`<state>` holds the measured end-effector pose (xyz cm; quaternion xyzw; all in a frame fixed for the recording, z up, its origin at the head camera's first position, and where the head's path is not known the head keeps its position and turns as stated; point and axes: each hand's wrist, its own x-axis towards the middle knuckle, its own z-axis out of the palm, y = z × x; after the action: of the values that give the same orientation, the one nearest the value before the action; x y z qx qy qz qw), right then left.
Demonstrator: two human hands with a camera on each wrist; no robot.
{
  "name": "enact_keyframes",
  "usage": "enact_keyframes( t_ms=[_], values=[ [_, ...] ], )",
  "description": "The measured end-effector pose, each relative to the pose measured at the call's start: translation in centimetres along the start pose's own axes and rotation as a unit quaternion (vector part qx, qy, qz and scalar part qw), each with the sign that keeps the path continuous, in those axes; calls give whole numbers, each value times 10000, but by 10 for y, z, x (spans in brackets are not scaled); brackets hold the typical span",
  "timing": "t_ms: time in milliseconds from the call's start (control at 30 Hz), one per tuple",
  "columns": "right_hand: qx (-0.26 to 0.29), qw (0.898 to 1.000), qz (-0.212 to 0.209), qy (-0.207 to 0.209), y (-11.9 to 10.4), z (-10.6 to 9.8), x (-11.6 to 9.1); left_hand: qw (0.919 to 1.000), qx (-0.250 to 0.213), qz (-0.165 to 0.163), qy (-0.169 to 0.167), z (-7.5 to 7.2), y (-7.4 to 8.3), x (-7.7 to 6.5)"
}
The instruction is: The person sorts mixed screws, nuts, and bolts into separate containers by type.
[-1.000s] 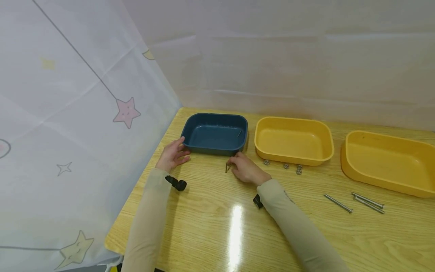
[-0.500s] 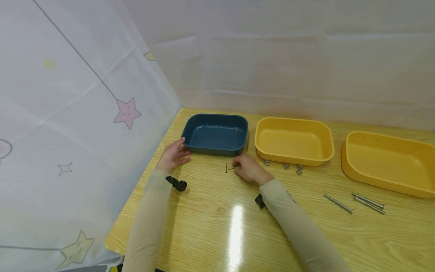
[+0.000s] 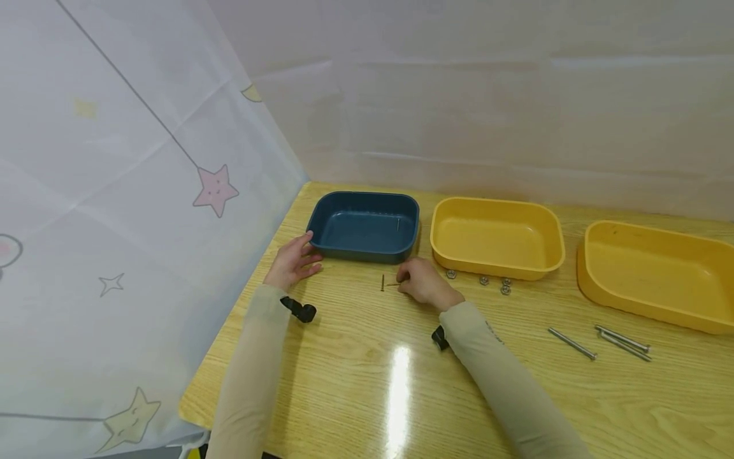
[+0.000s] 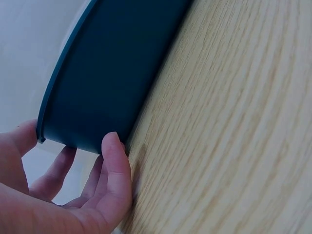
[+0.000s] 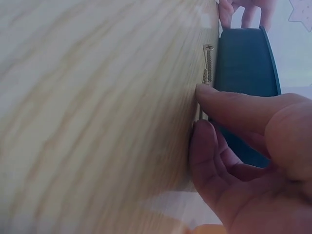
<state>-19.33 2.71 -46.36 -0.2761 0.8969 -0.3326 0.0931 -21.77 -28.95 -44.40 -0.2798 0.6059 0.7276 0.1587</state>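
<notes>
At the left corner of the blue bin, my left hand has its thumb at the rim. Its loosely bent fingers lie against the outer wall. Just off the bin's front right corner, my right hand pinches the end of a small screw low over the table. The screw's other end points left, and the fingertips partly hide it. Beside it another small screw lies on the wood. One more small screw is inside the bin.
Right of the blue bin stand a yellow bin and another yellow bin. Several nuts lie before the nearer one. A long bolt and a pair of bolts lie farther right. Curtains close the back and left.
My right hand has shifted slightly right, swinging the pinched screw from slanted to nearly level and away from the other. The screw inside the bin has turned. My left hand stays put.
</notes>
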Motion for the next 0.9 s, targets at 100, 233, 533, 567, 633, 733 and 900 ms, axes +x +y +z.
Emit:
enact_keyframes(
  t_ms=[100, 233, 533, 567, 633, 733, 900],
  values=[
    [0, 10000, 7, 19, 1, 0, 1, 9999, -55, -46, 94, -1, -1, 4],
    [8, 10000, 48, -14, 2, 0, 2, 9998, -83, -74, 166, -3, -1, 9],
    [-99, 9991, 346, -218, 1, 0, 3, 9998, -111, 11, 173, -2, -2, 9],
    [-125, 9990, 347, -239, 1, 0, 3, 9998, -114, 9, 178, -2, -2, 9],
    [-158, 9987, 371, -305, 2, 0, 3, 9998, -111, 1, 182, -2, -2, 8],
    [-230, 9978, 450, -439, 2, 0, 5, 9998, -84, -7, 178, -1, -2, 7],
    [-282, 9964, 540, -589, 0, -1, 5, 9998, -67, -10, 183, -1, -2, 6]
  ],
)
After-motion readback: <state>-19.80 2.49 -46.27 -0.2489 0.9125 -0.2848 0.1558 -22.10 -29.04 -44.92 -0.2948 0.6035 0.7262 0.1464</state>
